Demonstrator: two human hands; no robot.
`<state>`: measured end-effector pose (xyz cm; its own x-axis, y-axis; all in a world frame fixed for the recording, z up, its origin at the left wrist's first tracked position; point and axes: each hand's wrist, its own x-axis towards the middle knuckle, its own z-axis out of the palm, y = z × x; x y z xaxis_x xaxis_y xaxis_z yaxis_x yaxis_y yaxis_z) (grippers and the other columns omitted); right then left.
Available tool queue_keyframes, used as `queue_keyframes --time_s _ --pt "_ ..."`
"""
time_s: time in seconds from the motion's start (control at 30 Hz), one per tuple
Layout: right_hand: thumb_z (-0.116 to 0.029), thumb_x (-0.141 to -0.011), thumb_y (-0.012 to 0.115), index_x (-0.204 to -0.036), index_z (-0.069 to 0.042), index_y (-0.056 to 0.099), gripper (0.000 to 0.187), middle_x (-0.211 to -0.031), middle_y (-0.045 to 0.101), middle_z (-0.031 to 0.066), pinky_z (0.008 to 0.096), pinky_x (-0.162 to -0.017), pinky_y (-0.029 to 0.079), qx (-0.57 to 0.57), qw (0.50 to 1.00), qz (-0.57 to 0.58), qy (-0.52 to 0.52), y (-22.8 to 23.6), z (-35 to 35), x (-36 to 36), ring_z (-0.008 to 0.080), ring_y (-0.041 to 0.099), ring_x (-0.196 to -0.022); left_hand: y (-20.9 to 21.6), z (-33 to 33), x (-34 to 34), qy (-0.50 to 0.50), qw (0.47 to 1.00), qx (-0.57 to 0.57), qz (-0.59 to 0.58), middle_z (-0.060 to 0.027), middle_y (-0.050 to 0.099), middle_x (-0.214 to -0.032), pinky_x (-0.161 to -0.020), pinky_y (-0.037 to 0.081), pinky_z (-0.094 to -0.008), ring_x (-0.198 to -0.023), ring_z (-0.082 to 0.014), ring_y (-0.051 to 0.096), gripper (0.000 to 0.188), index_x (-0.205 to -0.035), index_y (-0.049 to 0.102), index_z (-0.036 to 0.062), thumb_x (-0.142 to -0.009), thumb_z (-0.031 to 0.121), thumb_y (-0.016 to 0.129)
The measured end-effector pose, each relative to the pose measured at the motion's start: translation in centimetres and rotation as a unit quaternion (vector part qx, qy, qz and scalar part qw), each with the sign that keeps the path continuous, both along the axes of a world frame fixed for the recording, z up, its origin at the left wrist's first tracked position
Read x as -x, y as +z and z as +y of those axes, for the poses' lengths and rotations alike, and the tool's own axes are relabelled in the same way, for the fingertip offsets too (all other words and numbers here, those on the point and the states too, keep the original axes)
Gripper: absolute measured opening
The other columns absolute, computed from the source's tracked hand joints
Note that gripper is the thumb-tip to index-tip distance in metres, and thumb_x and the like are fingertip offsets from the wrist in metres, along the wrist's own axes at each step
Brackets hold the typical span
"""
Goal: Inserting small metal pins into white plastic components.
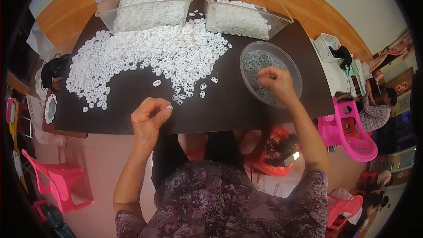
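Observation:
My left hand (pixel 150 118) is in front of the table's near edge, thumb and forefinger pinched on a small white oval plastic piece (pixel 170 107). Beyond it spreads a big heap of like white pieces (pixel 152 46), many with two holes; a few lie loose between heap and hand. To the right, my right hand (pixel 277 81) hovers over a round clear tray (pixel 296 89) holding many small grey metal bits (pixel 254 61), apparently thin bent wire. The fingers of that hand are pressed together; whatever they hold is too small to make out.
Two clear plastic bins (pixel 189 6) of white pieces stand at the back of the dark table (pixel 211 117). A pink chair (pixel 57 178) stands at left, another pink seat (pixel 348 130) at right. Another person (pixel 375 112) sits at a side table, far right. A red bag (pixel 275 158) lies below the table.

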<state>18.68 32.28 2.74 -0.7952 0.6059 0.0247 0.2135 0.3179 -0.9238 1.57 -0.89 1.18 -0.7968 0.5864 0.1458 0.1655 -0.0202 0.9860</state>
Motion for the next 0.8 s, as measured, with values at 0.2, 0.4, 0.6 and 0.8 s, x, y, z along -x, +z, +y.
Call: queue_keyframes --time_s 0.2,0.4,0.6,0.8 --pt "0.001 -0.078 0.062 -0.087 0.001 0.066 0.01 -0.072 0.065 0.007 0.0244 -0.059 0.047 -0.033 0.999 -0.007 -0.03 -0.5 0.1 0.1 0.0108 0.061 -0.065 -0.1 0.5 -1.0 0.001 0.998 -0.026 -0.055 0.0018 0.059 -0.076 -0.065 0.042 -0.0177 -0.069 -0.0047 0.051 0.008 -0.084 0.065 0.0006 -0.08 0.006 0.07" --pt "-0.007 -0.077 0.064 -0.087 -0.002 0.067 0.011 -0.076 0.065 0.01 0.032 -0.067 0.048 -0.313 0.949 -0.015 -0.044 -0.1 -0.7 -0.1 0.0214 0.063 -0.074 0.0 0.2 -1.5 -0.018 0.993 -0.037 -0.111 -0.0039 0.063 -0.077 -0.058 0.043 -0.0192 -0.063 -0.0074 0.055 0.013 -0.087 0.061 0.0007 -0.085 0.012 0.066" --pt "-0.008 -0.074 0.067 -0.084 -0.006 0.068 0.01 -0.081 0.066 0.0111 0.0358 -0.072 0.048 -0.395 0.916 -0.072 0.003 -0.1 -0.4 -0.2 0.0285 0.061 -0.081 0.0 0.0 -2.0 -0.037 0.989 -0.044 -0.134 -0.005 0.063 -0.076 -0.056 0.043 -0.0198 -0.061 -0.0078 0.055 0.014 -0.087 0.057 0.0021 -0.088 0.015 0.063" --pt "-0.01 -0.072 0.067 -0.077 -0.008 0.065 0.006 -0.077 0.061 0.0107 0.0421 -0.072 0.045 -0.437 0.891 -0.087 0.088 -0.8 -0.1 -0.1 0.0313 0.056 -0.082 -0.6 0.1 -2.3 -0.057 0.99 -0.035 -0.127 -0.005 0.063 -0.077 -0.057 0.043 -0.0204 -0.061 -0.008 0.056 0.014 -0.087 0.057 0.0025 -0.088 0.016 0.063"
